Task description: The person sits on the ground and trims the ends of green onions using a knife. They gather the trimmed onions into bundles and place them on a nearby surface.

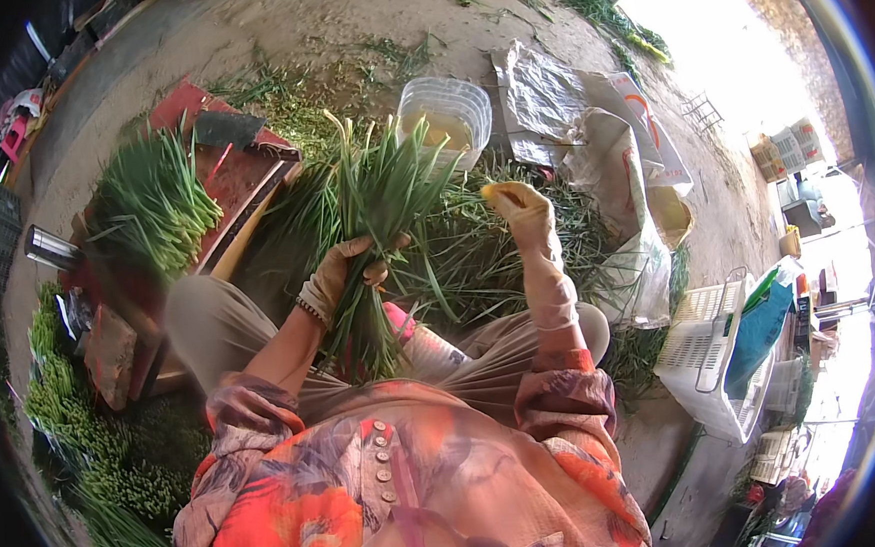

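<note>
My left hand (340, 272), in a thin glove with bare fingertips and a beaded bracelet at the wrist, is closed around a bunch of long green leafy stalks (373, 202). The bunch stands over my lap, its pale ends pointing away from me. My right hand (519, 202), in a pale glove, is raised to the right of the bunch, apart from it; its fingers are bent together and nothing shows in them. Beneath both hands spreads a heap of loose green leaves (473, 249). A pink and white object (431, 345) lies between my legs.
At left, a red wooden stand (241, 191) bears a pile of stalks (155, 200) beside a steel cup (53, 247). Ahead is a clear plastic tub (446, 111). Woven sacks (611, 157) and a white plastic crate (704, 340) are at right. More bundled greens (109, 436) lie at lower left.
</note>
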`<control>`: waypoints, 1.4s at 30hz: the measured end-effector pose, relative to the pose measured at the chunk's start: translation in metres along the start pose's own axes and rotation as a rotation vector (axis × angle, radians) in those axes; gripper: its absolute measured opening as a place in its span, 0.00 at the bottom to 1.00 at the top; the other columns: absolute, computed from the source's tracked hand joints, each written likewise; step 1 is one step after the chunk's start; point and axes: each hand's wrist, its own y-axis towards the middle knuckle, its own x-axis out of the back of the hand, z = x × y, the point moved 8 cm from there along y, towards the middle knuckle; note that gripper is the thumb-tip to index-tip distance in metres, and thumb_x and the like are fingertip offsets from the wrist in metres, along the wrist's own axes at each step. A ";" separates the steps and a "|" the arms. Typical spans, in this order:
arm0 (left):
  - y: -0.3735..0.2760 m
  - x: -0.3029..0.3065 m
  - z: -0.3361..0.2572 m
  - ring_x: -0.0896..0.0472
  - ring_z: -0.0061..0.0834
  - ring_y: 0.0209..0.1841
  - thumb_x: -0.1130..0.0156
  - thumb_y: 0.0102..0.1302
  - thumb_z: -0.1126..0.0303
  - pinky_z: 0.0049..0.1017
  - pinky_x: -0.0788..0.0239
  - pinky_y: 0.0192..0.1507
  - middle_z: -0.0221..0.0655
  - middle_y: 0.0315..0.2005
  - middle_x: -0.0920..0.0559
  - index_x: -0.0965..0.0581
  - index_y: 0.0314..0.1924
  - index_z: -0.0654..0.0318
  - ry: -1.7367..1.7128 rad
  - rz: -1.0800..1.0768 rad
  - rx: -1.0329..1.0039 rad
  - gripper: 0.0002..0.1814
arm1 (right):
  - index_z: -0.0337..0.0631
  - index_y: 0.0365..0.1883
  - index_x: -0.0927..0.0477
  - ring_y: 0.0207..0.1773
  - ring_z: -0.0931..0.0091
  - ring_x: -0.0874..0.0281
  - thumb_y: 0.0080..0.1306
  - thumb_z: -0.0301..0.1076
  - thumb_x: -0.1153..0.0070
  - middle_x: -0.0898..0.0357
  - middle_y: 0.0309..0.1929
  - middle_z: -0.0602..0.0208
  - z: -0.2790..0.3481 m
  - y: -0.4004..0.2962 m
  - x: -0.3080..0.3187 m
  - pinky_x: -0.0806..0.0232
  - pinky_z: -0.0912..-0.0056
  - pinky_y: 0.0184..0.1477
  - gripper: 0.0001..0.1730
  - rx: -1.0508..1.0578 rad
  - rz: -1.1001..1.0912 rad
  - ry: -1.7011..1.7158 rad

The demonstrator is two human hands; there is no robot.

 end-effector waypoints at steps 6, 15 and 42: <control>0.001 -0.006 -0.003 0.34 0.15 0.18 0.40 0.65 0.55 0.18 0.43 0.22 0.32 0.30 0.21 0.29 0.56 0.75 0.023 -0.044 -0.056 0.30 | 0.36 0.45 0.19 0.33 0.83 0.24 0.59 0.31 0.33 0.17 0.35 0.68 0.058 0.009 -0.015 0.31 0.82 0.30 0.17 0.102 -0.122 0.408; -0.002 -0.006 -0.006 0.32 0.17 0.20 0.37 0.62 0.62 0.18 0.40 0.22 0.43 0.48 0.20 0.29 0.57 0.70 0.013 -0.047 -0.097 0.26 | 0.37 0.33 0.18 0.24 0.78 0.27 0.59 0.26 0.39 0.20 0.25 0.67 0.020 0.028 0.049 0.37 0.76 0.27 0.04 0.223 -0.376 -0.230; -0.006 0.005 -0.040 0.22 0.22 0.48 0.41 0.55 0.85 0.22 0.34 0.54 0.32 0.47 0.19 0.28 0.56 0.64 0.721 -0.628 -0.475 0.25 | 0.33 0.48 0.21 0.33 0.81 0.25 0.62 0.28 0.39 0.19 0.35 0.70 0.069 0.002 -0.089 0.33 0.81 0.37 0.15 -0.058 0.010 0.409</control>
